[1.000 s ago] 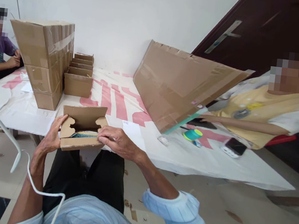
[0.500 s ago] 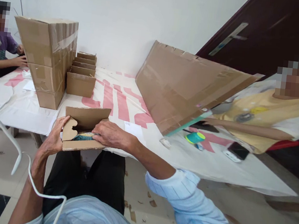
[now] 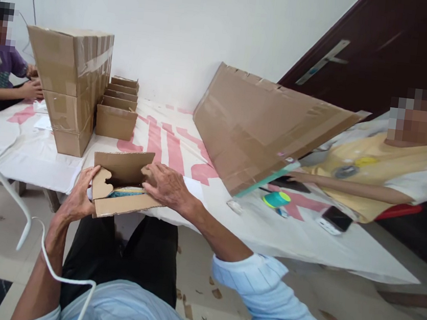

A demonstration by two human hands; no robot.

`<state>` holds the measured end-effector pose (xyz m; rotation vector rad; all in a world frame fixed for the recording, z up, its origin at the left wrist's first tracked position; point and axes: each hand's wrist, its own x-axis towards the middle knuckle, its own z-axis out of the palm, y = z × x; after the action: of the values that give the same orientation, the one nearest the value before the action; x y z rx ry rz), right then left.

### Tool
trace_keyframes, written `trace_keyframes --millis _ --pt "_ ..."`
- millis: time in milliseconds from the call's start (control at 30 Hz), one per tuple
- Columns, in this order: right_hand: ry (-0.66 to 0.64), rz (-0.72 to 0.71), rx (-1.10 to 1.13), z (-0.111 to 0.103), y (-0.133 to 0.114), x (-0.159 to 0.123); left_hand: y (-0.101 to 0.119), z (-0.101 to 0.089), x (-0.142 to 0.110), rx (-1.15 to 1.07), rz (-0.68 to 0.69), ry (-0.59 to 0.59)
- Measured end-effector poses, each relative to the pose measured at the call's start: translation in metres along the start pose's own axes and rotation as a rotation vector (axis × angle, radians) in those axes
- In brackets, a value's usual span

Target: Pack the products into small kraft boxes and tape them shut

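Note:
A small cardboard box [image 3: 127, 205] with its flaps up rests at the table's near edge, tilted toward me. My left hand [image 3: 80, 196] grips its left side, thumb along the upper edge and fingers behind the wall. Something blue and pale yellow [image 3: 127, 192] lies inside; its kind cannot be made out. My right hand [image 3: 168, 185] is at the box's right end, fingers curled over the small side flap there. A notched left flap [image 3: 101, 184] stands beside my left thumb.
Taped cartons [image 3: 56, 101] are stacked at the left, beside a row of open boxes [image 3: 115, 120]. A large cardboard sheet [image 3: 255, 129] leans at the back. A teal-yellow cylinder [image 3: 276, 199] and a phone [image 3: 337, 219] lie right. People sit on both sides.
My right hand has drawn back from inside the box to its right end and now touches the side flap. More of the blue contents shows. The camera view has shifted slightly.

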<state>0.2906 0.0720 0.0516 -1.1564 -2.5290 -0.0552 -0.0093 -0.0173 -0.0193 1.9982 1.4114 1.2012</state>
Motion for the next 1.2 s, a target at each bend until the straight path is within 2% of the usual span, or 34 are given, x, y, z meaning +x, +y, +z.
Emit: trace_keyframes --millis 100,233,367,467,533,633,700,867,1033,1200 --pt "0.13 0.131 0.153 0.004 0.01 -0.004 0.001 -0.001 0.0 -0.001 -0.016 0.004" --pt "0.287 0.294 0.335 0.011 0.037 -0.013 0.004 -0.002 0.0 -0.032 -0.057 0.003" --pt "0.225 0.425 0.557 0.029 0.061 -0.024 0.007 -0.004 0.003 -0.038 -0.106 0.01" --pt "0.171 0.421 0.648 0.039 0.069 -0.029 0.009 -0.006 0.006 -0.036 -0.119 0.015" --pt "0.212 0.398 0.66 0.039 0.074 -0.032 0.009 -0.008 0.008 -0.037 -0.123 0.013" --pt "0.324 0.425 0.576 0.035 0.088 -0.04 0.009 -0.01 0.008 -0.046 -0.141 0.005" --pt "0.326 0.489 0.461 0.035 0.1 -0.051 0.009 -0.013 0.008 -0.073 -0.162 0.0" --pt "0.09 0.638 0.149 0.055 0.116 -0.097 0.007 -0.021 0.008 -0.163 -0.237 -0.05" --pt "-0.066 0.627 -0.016 0.084 0.101 -0.13 0.01 -0.029 0.009 -0.236 -0.248 -0.093" --pt "-0.021 0.592 -0.124 0.097 0.077 -0.135 0.004 -0.035 0.01 -0.281 -0.231 -0.096"
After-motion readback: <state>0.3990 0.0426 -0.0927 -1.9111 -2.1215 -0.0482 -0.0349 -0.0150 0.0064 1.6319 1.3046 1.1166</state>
